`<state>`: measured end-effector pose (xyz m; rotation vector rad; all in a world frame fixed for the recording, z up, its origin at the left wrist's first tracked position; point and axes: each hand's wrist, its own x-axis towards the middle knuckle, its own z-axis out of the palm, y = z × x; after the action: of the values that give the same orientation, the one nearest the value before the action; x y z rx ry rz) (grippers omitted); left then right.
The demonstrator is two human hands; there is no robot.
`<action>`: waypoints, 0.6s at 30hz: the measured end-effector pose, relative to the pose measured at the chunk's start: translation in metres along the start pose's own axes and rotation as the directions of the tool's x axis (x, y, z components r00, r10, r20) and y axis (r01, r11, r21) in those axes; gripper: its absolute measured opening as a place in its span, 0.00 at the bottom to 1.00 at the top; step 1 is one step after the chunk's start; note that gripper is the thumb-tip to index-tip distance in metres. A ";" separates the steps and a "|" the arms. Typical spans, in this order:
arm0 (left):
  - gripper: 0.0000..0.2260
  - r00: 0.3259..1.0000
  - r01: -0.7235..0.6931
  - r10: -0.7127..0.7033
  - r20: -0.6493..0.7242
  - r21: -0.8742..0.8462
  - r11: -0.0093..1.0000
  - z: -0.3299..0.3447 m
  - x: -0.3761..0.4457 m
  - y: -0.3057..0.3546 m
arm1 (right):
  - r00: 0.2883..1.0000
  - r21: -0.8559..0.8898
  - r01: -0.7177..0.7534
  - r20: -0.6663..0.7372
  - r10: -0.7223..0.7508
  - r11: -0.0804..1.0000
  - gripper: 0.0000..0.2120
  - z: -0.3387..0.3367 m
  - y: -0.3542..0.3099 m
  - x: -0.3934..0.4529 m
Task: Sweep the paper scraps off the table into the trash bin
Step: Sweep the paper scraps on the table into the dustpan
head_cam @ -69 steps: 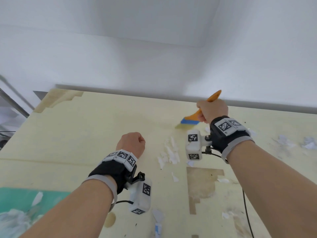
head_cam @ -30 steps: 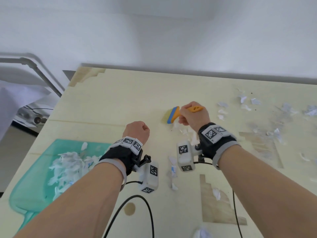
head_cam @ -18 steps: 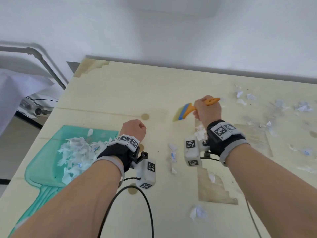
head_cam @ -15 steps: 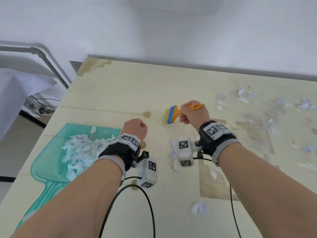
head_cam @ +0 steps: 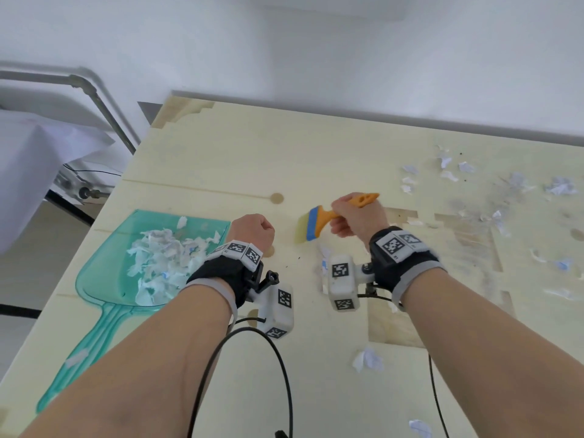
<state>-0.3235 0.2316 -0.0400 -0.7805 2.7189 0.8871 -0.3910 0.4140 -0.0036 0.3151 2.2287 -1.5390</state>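
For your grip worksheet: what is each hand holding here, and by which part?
The right hand grips the small orange-handled brush with a blue band by its orange handle, bristles pointing left. The left hand is a closed fist holding nothing visible.

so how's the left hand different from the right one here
The right hand grips the orange handle of a brush, its bristles pointing toward the dustpan; the left hand is a closed fist holding nothing. The left hand sits at the dustpan's right edge beside its heap of scraps, while the right hand is out over bare table. Both wear a black wrist strap with coded markers.
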 end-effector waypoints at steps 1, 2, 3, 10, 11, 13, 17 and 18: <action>0.09 1.000 0.004 -0.004 0.002 -0.009 1.000 0.000 -0.001 -0.001 | 0.999 -0.022 -0.030 0.021 0.030 0.999 0.06 0.002 0.005 0.000; 0.09 1.000 0.009 -0.009 0.004 -0.017 1.000 -0.001 -0.002 -0.002 | 0.998 -0.057 -0.063 0.002 0.063 0.996 0.07 0.000 0.008 -0.001; 0.09 1.000 0.014 -0.014 0.005 -0.024 1.000 -0.001 -0.003 -0.003 | 0.996 -0.116 -0.083 -0.047 0.078 0.990 0.09 -0.006 0.011 -0.001; 0.09 0.999 0.032 -0.034 -0.034 -0.056 0.998 -0.007 -0.010 -0.011 | 0.972 -0.149 0.048 -0.221 -0.080 0.988 0.08 -0.021 0.004 -0.011; 0.09 0.999 0.036 -0.038 -0.039 -0.059 0.998 -0.007 -0.012 -0.012 | 0.991 -0.093 0.049 -0.119 -0.060 0.994 0.07 -0.011 0.003 -0.015; 0.08 0.998 0.039 -0.043 -0.048 -0.065 0.997 -0.006 -0.015 -0.014 | 0.996 -0.051 0.032 0.087 -0.027 0.998 0.05 0.011 0.007 -0.025; 0.06 0.997 0.060 -0.061 -0.037 -0.051 0.997 -0.002 -0.024 -0.021 | 0.999 -0.194 -0.014 0.047 0.023 0.981 0.05 0.010 0.023 -0.027; 0.05 0.998 0.061 -0.062 -0.029 -0.043 0.997 -0.001 -0.026 -0.023 | 1.000 -0.260 -0.021 -0.025 0.015 0.965 0.06 0.000 0.025 -0.025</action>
<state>-0.2891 0.2264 -0.0429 -0.8881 2.6947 0.9293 -0.3588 0.4246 -0.0134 0.2737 2.4039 -1.2181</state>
